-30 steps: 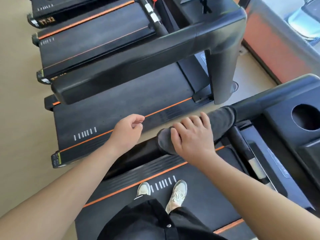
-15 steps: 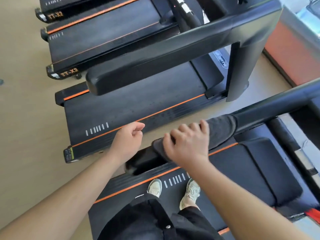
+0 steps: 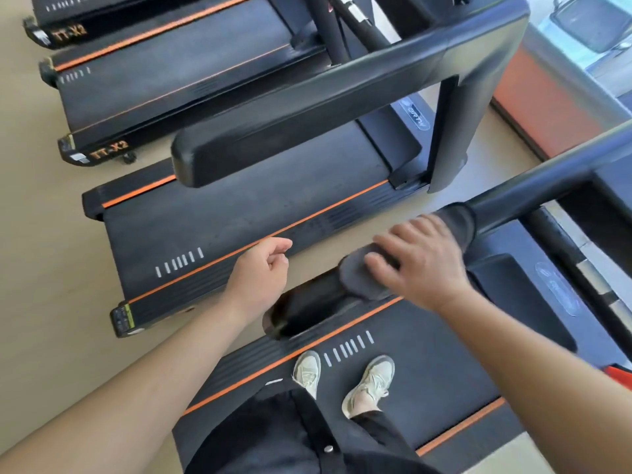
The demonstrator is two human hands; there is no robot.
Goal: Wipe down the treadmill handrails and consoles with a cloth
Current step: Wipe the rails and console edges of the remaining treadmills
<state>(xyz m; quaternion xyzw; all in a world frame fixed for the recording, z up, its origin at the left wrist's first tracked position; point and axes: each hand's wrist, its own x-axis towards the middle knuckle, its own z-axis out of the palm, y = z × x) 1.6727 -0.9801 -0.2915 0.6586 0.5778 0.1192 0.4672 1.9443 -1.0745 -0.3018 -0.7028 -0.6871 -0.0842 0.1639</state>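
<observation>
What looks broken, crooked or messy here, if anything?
Nothing stands out. The treadmills sit side by side in a tidy row, and no spills or cracks show. The grey cloth is draped over the handrail under the right hand, which is just the wiping. The left hand hovers loosely curled, holding nothing.

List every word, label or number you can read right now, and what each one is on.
"TT-X2": orange letters on the farthest rear cap.
"TT-X2": orange letters on the second rear cap.
Neighbouring motor-cover logo: too blurred to read.
Near motor-cover logo: too blurred to read.
Corner sticker: too small to read.
</observation>
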